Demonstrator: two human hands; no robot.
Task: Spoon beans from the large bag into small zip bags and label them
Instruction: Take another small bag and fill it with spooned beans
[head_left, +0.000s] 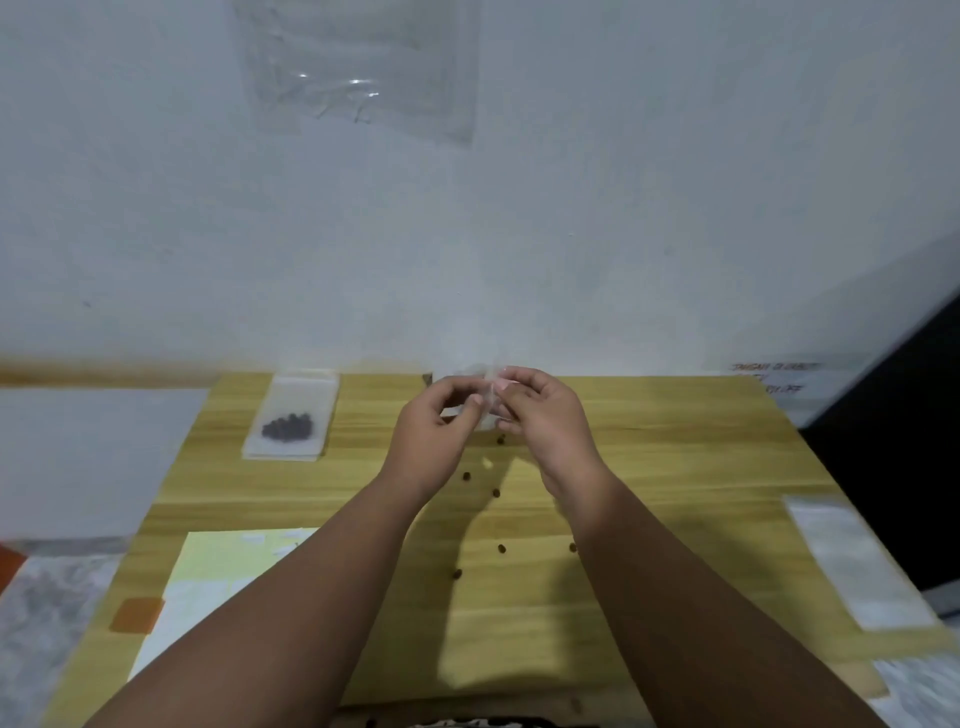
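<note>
Both hands are raised over the far middle of the wooden table (649, 467), pinching a small clear zip bag (485, 402) between them. My left hand (434, 423) grips its left edge and my right hand (545, 415) its right edge. The bag is mostly hidden by my fingers, so its contents cannot be made out. A filled small zip bag (291, 415) with dark beans lies flat at the far left. Several loose beans (501, 548) are scattered on the table under my hands.
A yellow sheet with white labels (218, 577) lies near left, with an orange tab (136, 614) beside it. A stack of clear bags (857, 561) sits at the right edge. A plastic sheet (363, 67) hangs on the white wall behind.
</note>
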